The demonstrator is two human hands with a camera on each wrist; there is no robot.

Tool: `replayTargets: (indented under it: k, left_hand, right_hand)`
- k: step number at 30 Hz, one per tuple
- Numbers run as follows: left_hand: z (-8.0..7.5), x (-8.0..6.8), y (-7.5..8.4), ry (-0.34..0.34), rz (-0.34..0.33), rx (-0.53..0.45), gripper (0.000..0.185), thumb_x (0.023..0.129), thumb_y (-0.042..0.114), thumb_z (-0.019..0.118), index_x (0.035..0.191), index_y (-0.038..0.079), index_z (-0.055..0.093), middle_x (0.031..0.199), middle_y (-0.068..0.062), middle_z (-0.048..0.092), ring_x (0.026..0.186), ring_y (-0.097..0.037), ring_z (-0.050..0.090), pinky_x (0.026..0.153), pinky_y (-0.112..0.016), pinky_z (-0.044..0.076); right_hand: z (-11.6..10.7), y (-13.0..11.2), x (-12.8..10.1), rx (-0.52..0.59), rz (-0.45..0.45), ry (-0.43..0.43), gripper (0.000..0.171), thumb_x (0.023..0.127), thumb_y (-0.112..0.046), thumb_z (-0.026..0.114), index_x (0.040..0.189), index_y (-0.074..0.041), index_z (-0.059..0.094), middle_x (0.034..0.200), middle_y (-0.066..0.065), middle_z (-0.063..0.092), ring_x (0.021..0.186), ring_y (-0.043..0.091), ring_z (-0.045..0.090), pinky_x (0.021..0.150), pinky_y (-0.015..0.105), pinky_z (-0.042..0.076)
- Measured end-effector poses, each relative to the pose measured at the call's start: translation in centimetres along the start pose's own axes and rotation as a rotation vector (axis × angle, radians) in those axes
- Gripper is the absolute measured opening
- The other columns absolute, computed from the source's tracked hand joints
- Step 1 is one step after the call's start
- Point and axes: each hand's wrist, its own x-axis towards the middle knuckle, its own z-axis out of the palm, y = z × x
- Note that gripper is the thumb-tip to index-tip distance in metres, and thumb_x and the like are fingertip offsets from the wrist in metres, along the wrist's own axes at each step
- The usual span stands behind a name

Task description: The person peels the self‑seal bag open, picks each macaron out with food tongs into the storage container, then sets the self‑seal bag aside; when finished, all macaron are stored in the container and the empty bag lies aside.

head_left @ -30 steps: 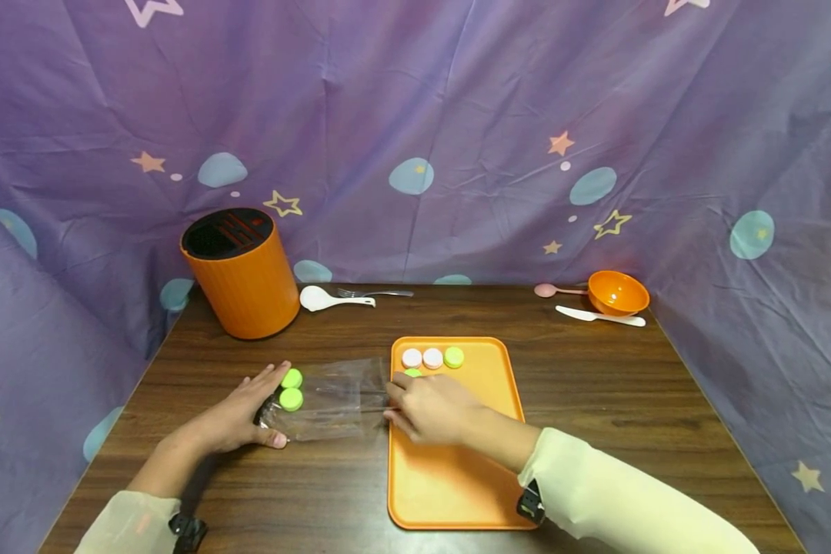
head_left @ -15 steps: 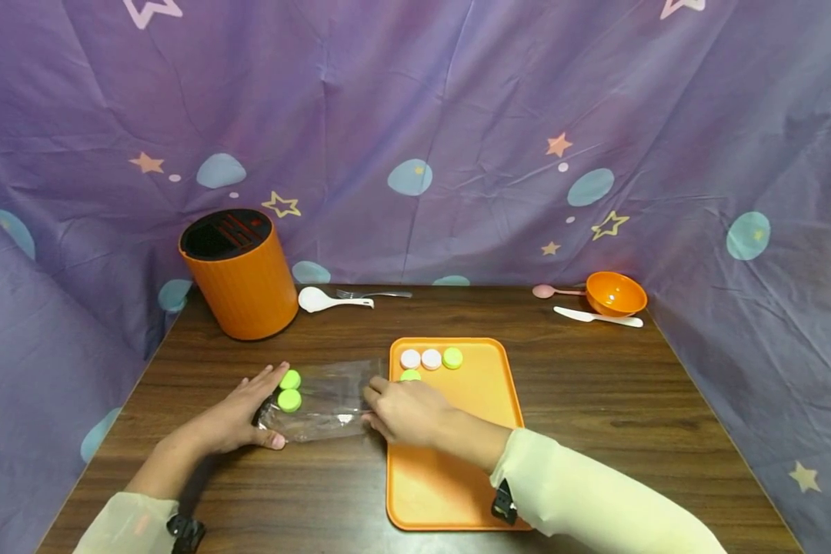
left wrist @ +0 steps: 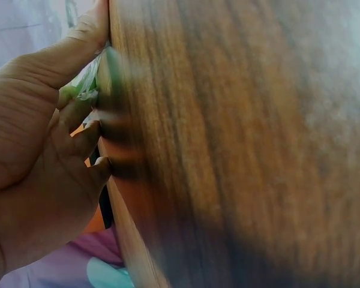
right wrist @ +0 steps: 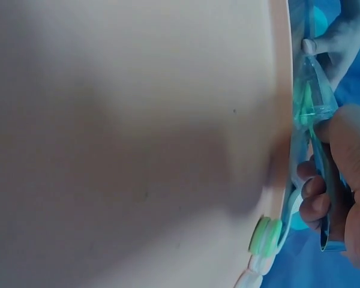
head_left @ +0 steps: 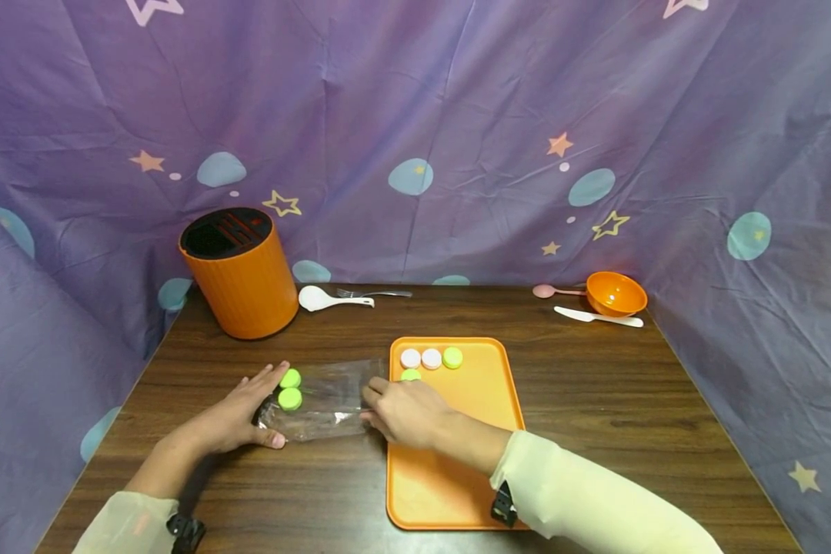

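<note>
A clear plastic bag (head_left: 325, 392) lies flat on the table, its right end reaching over the tray's left edge. Two green macarons (head_left: 290, 398) show at its left end. My left hand (head_left: 231, 419) rests around that end, thumb and fingers spread apart. At the bag's right end, my right hand (head_left: 408, 415) pinches the plastic; the right wrist view shows the bag's end (right wrist: 333, 192) between thumb and curled fingers. On the orange tray (head_left: 450, 485), two pale pink macarons (head_left: 421, 358) and a green macaron (head_left: 452, 357) form a row; another green macaron (head_left: 411, 375) is partly hidden.
An orange knife block (head_left: 245, 285) stands at the back left. Beside it lie a white ladle (head_left: 315, 298) and a fork (head_left: 381, 293). At the back right are an orange bowl (head_left: 616, 294), a pink spoon (head_left: 545, 291) and a white knife (head_left: 595, 316).
My right hand has moved left along the bag's right end, then stayed nearly still over the last half second. My left hand has held its place, and the macarons lie as before.
</note>
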Motion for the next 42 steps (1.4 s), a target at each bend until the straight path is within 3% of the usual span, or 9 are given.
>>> replayTargets:
  k: [7, 12, 21, 32, 42]
  left_hand:
    - [0.0, 0.0, 0.0, 0.000, 0.000, -0.017, 0.128, 0.077, 0.035, 0.097, 0.173, -0.006, 0.021, 0.178, -0.036, 0.022, 0.165, -0.063, 0.015, 0.129, -0.083, 0.010]
    - [0.0, -0.1, 0.2, 0.015, 0.020, -0.016, 0.126, 0.077, 0.032, 0.097, 0.172, -0.007, 0.023, 0.177, -0.038, 0.024, 0.163, -0.065, 0.017, 0.128, -0.085, 0.012]
    - [0.1, 0.0, 0.1, -0.013, -0.013, -0.025, 0.127, 0.078, 0.035, 0.096, 0.173, -0.006, 0.021, 0.179, -0.035, 0.021, 0.165, -0.063, 0.013, 0.129, -0.084, 0.009]
    - [0.0, 0.0, 0.2, -0.017, -0.020, -0.055, 0.128, 0.078, 0.034, 0.096, 0.173, -0.005, 0.020, 0.179, -0.035, 0.018, 0.166, -0.063, 0.010, 0.129, -0.084, 0.006]
    - [0.0, 0.0, 0.3, -0.013, -0.014, -0.054, 0.129, 0.077, 0.033, 0.097, 0.173, -0.006, 0.020, 0.179, -0.037, 0.018, 0.165, -0.063, 0.011, 0.129, -0.084, 0.006]
  right_hand:
    - [-0.2, 1.0, -1.1, 0.000, -0.015, 0.055, 0.033, 0.110, -0.039, 0.066, 0.120, -0.010, 0.076, 0.099, -0.002, 0.071, 0.072, 0.012, 0.073, 0.057, 0.031, 0.062]
    - [-0.2, 1.9, -2.0, 0.033, -0.003, 0.082, 0.030, 0.108, -0.038, 0.070, 0.115, -0.010, 0.075, 0.097, -0.002, 0.071, 0.068, 0.012, 0.070, 0.054, 0.030, 0.060]
    - [-0.7, 3.3, -3.7, 0.073, 0.030, 0.079, 0.022, 0.108, -0.039, 0.071, 0.105, -0.017, 0.073, 0.094, -0.005, 0.069, 0.070, 0.008, 0.067, 0.055, 0.028, 0.058]
    - [-1.4, 5.1, -5.6, 0.079, 0.020, 0.138, 0.020, 0.105, -0.035, 0.076, 0.102, -0.015, 0.073, 0.092, -0.003, 0.066, 0.062, 0.007, 0.058, 0.049, 0.028, 0.054]
    - [-1.8, 6.9, -7.8, 0.063, 0.029, 0.141, 0.026, 0.105, -0.036, 0.076, 0.116, -0.012, 0.078, 0.099, -0.003, 0.072, 0.063, 0.007, 0.061, 0.052, 0.028, 0.055]
